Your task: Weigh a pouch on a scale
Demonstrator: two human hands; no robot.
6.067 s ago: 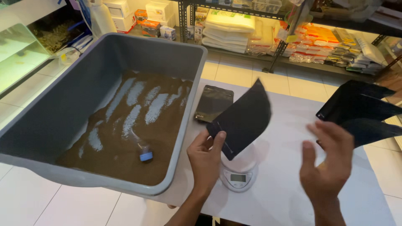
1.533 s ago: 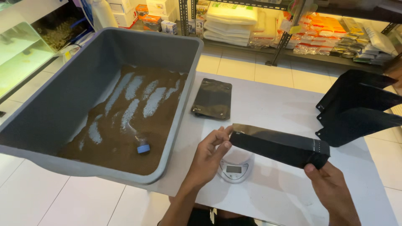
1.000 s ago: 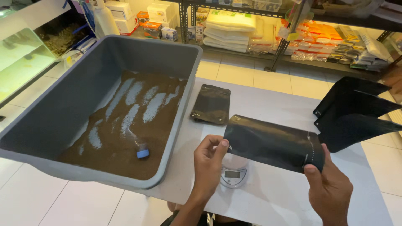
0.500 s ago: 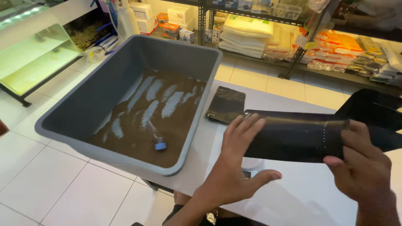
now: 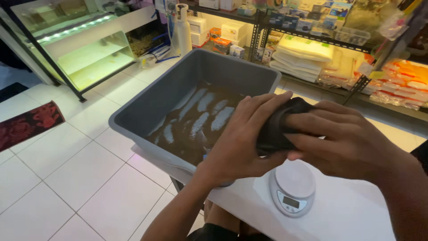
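Both hands are raised close to the camera around a black pouch (image 5: 277,127). My left hand (image 5: 243,138) wraps its fingers over the pouch's left end. My right hand (image 5: 345,138) grips the pouch from the right, thumb underneath. Only a small dark part of the pouch shows between the hands. Below them a small round white scale (image 5: 292,187) with a display sits on the white table (image 5: 347,214). To the left stands a large grey tub (image 5: 147,107) holding dark brown granular soil with pale streaks.
Metal shelves (image 5: 312,40) with boxes and stacked white bags line the back. A lit glass tank (image 5: 84,49) stands at the far left. A white bottle (image 5: 182,29) is behind the tub. A red mat (image 5: 29,125) lies on the white tiled floor.
The pouch went from held flat over the scale to lifted near the camera, now squeezed between both hands. The view has swung left, so the stack of black pouches is out of view.
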